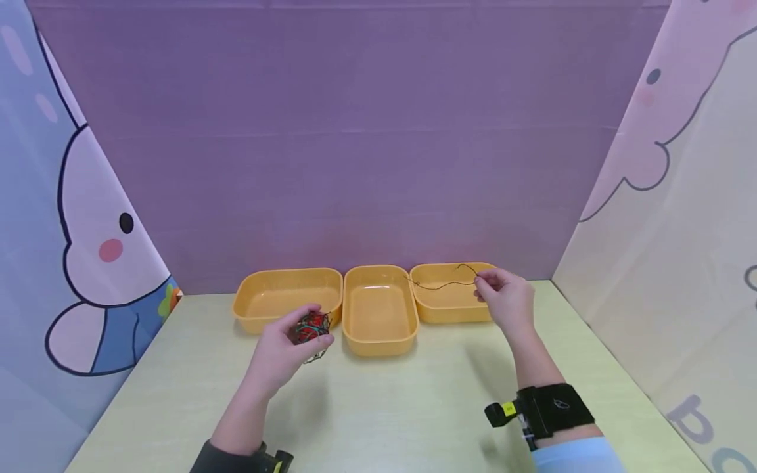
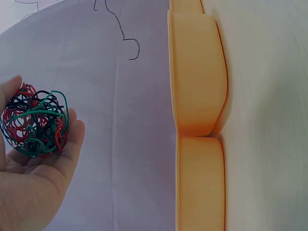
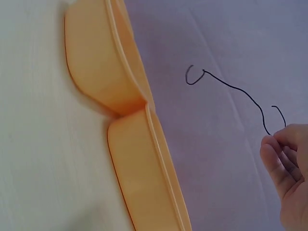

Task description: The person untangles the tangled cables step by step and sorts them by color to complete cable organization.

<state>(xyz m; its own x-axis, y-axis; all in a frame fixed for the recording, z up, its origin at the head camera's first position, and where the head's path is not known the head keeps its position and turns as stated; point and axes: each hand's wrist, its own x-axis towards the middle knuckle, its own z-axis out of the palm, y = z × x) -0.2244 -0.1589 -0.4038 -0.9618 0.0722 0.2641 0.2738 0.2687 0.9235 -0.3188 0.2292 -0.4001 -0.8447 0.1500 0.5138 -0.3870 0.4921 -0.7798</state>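
My left hand (image 1: 279, 348) holds a tangled ball of red, green and black wires (image 2: 36, 120) between curled fingers and thumb, raised in front of the left yellow tray. Over the right yellow tray (image 1: 452, 314), my right hand (image 1: 507, 299) pinches a single black wire (image 3: 236, 88) between thumb and fingertips. The wire is wavy and stretches left from the fingers, with a small hook at its far end; a short curved end sticks up beside the fingers. Both hands are above the table, apart from the trays.
Along the back of the pale table (image 1: 390, 407) stand the left yellow tray (image 1: 266, 323), the middle yellow tray (image 1: 380, 348) and the right one, side by side. A purple backdrop (image 1: 355, 144) rises behind them. Printed cloth panels (image 1: 668, 263) flank the table.
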